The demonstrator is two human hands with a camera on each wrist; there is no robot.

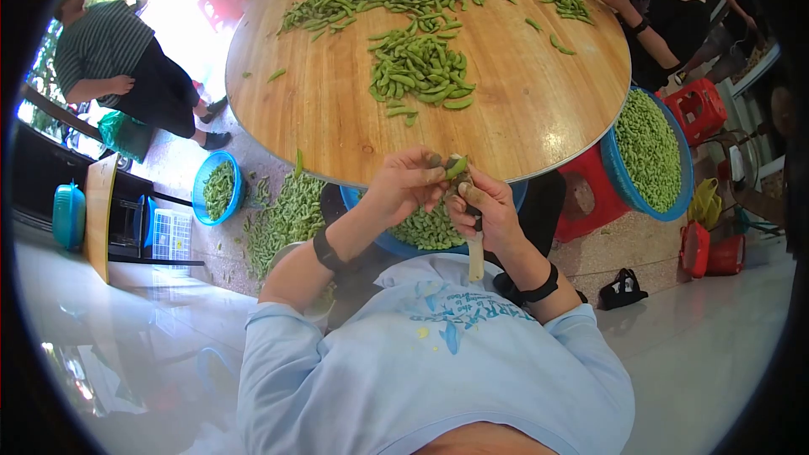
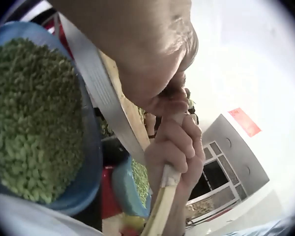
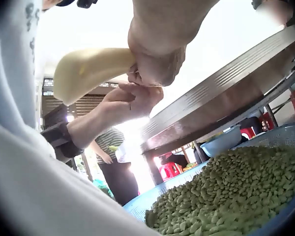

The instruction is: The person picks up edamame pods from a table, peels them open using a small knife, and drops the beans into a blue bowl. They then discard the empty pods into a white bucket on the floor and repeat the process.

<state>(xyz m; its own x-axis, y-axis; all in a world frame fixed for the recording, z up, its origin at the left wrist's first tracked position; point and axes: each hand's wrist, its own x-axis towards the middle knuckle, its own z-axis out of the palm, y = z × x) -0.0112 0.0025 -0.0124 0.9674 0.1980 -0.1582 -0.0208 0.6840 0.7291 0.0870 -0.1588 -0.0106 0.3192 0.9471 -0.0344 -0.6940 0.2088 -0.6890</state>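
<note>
One bright green pod [image 1: 458, 168] sits between left hand [image 1: 409, 183] and right hand [image 1: 489, 212]

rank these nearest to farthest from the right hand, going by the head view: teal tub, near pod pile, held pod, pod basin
From the right hand:
1. Held pod: just ahead, slightly left
2. Near pod pile: farther ahead, on the table
3. Pod basin: left of the table
4. Teal tub: far left

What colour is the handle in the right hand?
Cream; the handle shows best in the right wrist view.
</note>
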